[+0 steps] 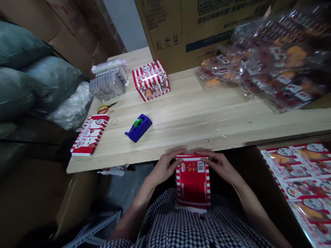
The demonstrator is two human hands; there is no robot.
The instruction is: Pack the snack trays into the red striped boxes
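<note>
Red striped carton (192,182), seemingly flat, barcoded; left hand (165,166), right hand (219,164) pinching far end

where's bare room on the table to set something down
Widest: between tape dispenser and packets, bar scraps near the front of the table. Smaller: between tape dispenser and flat carton. Crowded: right, under packets; back left, around trays.

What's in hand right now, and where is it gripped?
A red carton, held in both hands by its far edge: left hand at the left corner, right hand at the right, thumbs on the printed face.
</note>
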